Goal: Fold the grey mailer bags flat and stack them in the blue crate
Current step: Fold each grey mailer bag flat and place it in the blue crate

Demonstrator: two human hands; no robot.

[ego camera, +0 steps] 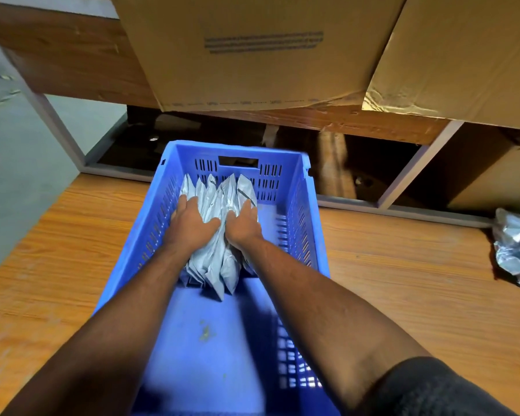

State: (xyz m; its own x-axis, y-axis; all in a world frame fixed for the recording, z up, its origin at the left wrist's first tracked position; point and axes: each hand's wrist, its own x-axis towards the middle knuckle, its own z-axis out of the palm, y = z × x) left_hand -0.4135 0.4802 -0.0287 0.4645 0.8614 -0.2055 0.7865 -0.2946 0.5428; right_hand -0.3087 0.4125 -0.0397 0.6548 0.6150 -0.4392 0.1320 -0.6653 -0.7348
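Note:
A blue slotted crate (309,229) stands on the wooden table in front of me. Inside it, toward the far end, a bundle of several folded grey mailer bags (216,259) stands on edge, leaning together. My left hand (189,223) lies on the bundle's left side with its fingers wrapped over the bags. My right hand (242,220) clasps the right side, thumb pressed into the middle. Both forearms reach down into the crate. The near half of the crate floor (210,340) is bare.
A crumpled heap of grey mailer bags (515,250) lies on the wooden table (403,265) at the far right. Large cardboard boxes (261,49) sit on a shelf above and behind the crate. Dark shelf openings lie behind the table.

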